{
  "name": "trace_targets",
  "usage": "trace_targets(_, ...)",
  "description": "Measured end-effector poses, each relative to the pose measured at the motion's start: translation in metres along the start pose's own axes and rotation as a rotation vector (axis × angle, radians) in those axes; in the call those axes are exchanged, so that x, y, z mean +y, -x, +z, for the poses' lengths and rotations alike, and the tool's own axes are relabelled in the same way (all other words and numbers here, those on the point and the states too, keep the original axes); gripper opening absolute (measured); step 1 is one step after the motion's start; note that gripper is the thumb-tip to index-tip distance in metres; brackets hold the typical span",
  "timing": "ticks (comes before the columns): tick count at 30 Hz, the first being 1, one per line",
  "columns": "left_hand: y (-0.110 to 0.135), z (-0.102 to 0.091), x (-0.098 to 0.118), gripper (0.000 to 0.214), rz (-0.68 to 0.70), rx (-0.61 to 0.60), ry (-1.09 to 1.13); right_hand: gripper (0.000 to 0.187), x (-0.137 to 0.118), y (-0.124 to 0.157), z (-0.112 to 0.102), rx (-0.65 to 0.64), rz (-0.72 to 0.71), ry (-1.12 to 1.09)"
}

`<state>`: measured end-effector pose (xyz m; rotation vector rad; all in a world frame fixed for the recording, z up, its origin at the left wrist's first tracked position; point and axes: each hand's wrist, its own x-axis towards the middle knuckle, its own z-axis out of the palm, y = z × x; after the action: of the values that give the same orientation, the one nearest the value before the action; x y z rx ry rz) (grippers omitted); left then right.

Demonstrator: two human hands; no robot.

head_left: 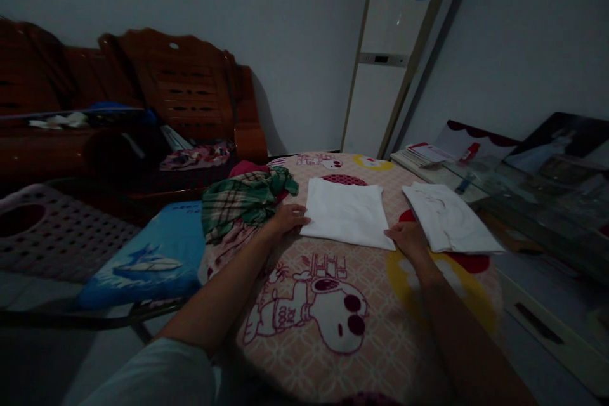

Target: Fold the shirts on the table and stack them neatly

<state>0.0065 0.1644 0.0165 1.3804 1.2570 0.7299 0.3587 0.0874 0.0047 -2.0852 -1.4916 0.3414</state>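
Note:
A white garment (345, 212), folded into a flat rectangle, lies on the round table's patterned cloth (380, 342). My left hand (288, 221) has its fingers closed on the near left edge. At the near right corner, my right hand (408, 240) pinches the fabric between thumb and fingers. Just right of that hand rests a second folded white garment (450, 217) with faint markings on its front. Beside my left hand is a crumpled pile with a green plaid cloth (240, 200) on top, and pinkish fabric under it.
A blue cushioned chair seat (150, 257) is left of the table, near a woven chair back (61, 228). Behind it stands a wooden bench (181, 89). A glass-topped cabinet (509, 193) with papers and a framed picture lines the right side. A tall white air conditioner (385, 95) stands at the wall.

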Motion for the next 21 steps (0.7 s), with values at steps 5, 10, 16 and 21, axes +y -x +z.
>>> trace_targets(5, 0.01, -0.003, 0.005, 0.031, -0.03, -0.035, 0.008, 0.013, -0.008, 0.004, -0.001, 0.094, -0.045, -0.025)
trace_targets(10, 0.018, -0.008, 0.008, 0.038, -0.022, -0.184, 0.049, 0.016, -0.008, 0.006, 0.001, 0.06, 0.118, -0.426)
trace_targets(16, 0.017, -0.002, 0.008, 0.036, -0.091, -0.258, 0.08, 0.039, 0.007, 0.014, -0.004, -0.268, 0.195, -0.67)
trace_targets(21, 0.018, 0.001, 0.008, 0.034, -0.043, -0.219, 0.008, 0.028, 0.003, 0.018, -0.008, -0.294, 0.156, -0.688)
